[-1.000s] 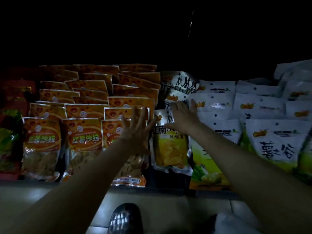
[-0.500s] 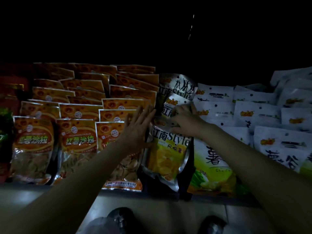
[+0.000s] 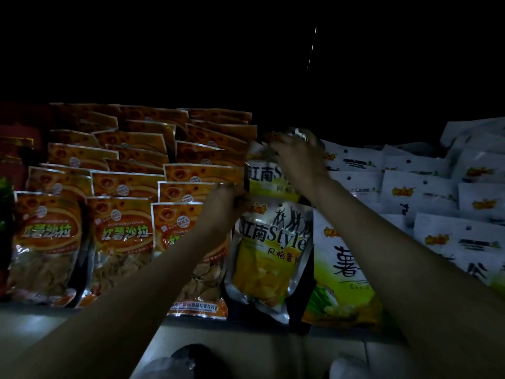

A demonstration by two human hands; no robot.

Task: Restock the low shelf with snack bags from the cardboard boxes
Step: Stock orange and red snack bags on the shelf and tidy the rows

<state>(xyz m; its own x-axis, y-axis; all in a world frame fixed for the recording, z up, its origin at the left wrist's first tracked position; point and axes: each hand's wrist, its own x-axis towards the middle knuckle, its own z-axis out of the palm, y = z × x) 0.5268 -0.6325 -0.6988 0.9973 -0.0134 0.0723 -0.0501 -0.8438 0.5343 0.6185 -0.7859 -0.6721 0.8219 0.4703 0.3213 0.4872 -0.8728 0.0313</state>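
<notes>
Two hands work at the low shelf (image 3: 246,320), which carries upright snack bags packed in rows front to back. The left hand (image 3: 222,205) pinches the top left corner of the front yellow bag (image 3: 269,255), a glossy foil pouch printed "Style" that stands at the near edge of the shelf. The right hand (image 3: 296,157) reaches farther back, fingers curled over the top of a rear silver bag (image 3: 297,134) in the same column. A second yellow bag (image 3: 269,179) stands between these two. Left of this column stand orange bags (image 3: 120,236) with clear lower windows showing pale chips, in three tight columns. Right of it stand white bags (image 3: 420,192), matte, with a green-and-white front bag (image 3: 341,269) touching the yellow column. A narrow dark gap lies below the front yellow bag at the shelf lip. The floor (image 3: 32,324) near the shelf is pale tile.
</notes>
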